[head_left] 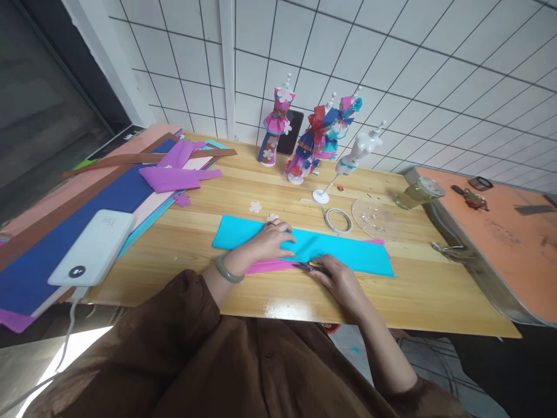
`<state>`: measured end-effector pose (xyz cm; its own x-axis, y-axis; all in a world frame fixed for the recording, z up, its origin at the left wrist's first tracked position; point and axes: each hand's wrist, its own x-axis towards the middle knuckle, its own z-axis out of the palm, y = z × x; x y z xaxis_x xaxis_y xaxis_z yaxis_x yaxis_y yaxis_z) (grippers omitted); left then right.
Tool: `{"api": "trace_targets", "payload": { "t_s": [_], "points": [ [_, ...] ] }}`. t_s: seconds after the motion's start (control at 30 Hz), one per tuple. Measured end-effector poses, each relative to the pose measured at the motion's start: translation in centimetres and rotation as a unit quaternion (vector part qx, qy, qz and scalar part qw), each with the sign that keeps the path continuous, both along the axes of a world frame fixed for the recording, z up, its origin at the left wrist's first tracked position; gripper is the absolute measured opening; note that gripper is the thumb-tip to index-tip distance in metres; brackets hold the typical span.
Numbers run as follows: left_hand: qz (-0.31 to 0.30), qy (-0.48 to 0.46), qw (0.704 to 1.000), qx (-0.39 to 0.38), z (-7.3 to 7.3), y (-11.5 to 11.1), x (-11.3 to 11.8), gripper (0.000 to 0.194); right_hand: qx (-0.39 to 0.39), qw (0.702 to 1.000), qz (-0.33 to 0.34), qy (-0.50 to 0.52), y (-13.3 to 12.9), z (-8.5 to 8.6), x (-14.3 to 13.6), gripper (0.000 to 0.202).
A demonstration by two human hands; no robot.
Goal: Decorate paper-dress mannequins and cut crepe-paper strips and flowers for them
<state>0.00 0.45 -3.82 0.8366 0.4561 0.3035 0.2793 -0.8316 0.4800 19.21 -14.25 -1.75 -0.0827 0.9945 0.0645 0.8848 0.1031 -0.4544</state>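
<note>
three dress forms (278,119) stand clothed, a fourth (362,145) nearly bare; toward the table's (418,299) front edge, the blue sheet (352,253) looks mostly whole, left hand (270,239) spread on it, right hand (342,280) pinching dark scissors (303,266).

The person wears a brown shirt (270,371) with loose sleeves (183,316); the left hand (273,239) has a grey-green bangle (229,271) at its wrist.

Tabletop (418,284) was glossy wood, the turquoise strip (352,251) looked matt and kinda papery, and the bare mannequin (364,145) seemed smooth, pretty shiny plastic.
</note>
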Motion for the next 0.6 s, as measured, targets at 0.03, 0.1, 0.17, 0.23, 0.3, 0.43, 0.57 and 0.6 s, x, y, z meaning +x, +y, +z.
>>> {"api": "trace_targets", "payload": {
  "t_s": [0.03, 0.1, 0.17, 0.23, 0.3, 0.43, 0.57, 0.6],
  "points": [
    [0.0, 0.001, 1.0, 0.001, 0.01, 0.01, 0.0, 0.032, -0.003, 1.0, 0.0, 0.001, -0.02, 0.02, -0.05, 0.031],
    [0.001, 0.002, 1.0, 0.001, 0.04, 0.02, 0.0, 0.032, -0.005, 1.0, -0.001, 0.0, 0.03, 0.09, -0.22, 0.03],
    [0.001, 0.004, 1.0, 0.001, 0.07, 0.01, 0.0, 0.032, -0.003, 1.0, 0.0, -0.003, 0.18, 0.14, -0.43, 0.029],
    [0.001, 0.005, 1.0, 0.001, 0.11, -0.01, -0.02, 0.031, -0.001, 1.0, 0.002, -0.008, 0.41, 0.15, -0.64, 0.029],
    [0.001, 0.007, 1.0, 0.0, 0.15, -0.03, -0.03, 0.031, 0.003, 1.0, 0.005, -0.012, 0.65, 0.12, -0.81, 0.029],
    [0.001, 0.009, 1.0, -0.001, 0.23, -0.03, -0.02, 0.031, 0.011, 1.0, 0.008, -0.016, 0.86, 0.05, -1.0, 0.029],
    [-0.001, 0.007, 1.0, 0.002, 0.15, 0.04, -0.01, 0.032, 0.013, 1.0, 0.001, -0.014, 0.69, -0.12, -0.98, 0.028],
    [-0.002, 0.007, 1.0, 0.003, 0.1, 0.06, -0.01, 0.032, 0.015, 1.0, -0.001, -0.014, 0.63, -0.19, -0.96, 0.028]
  ]
}}
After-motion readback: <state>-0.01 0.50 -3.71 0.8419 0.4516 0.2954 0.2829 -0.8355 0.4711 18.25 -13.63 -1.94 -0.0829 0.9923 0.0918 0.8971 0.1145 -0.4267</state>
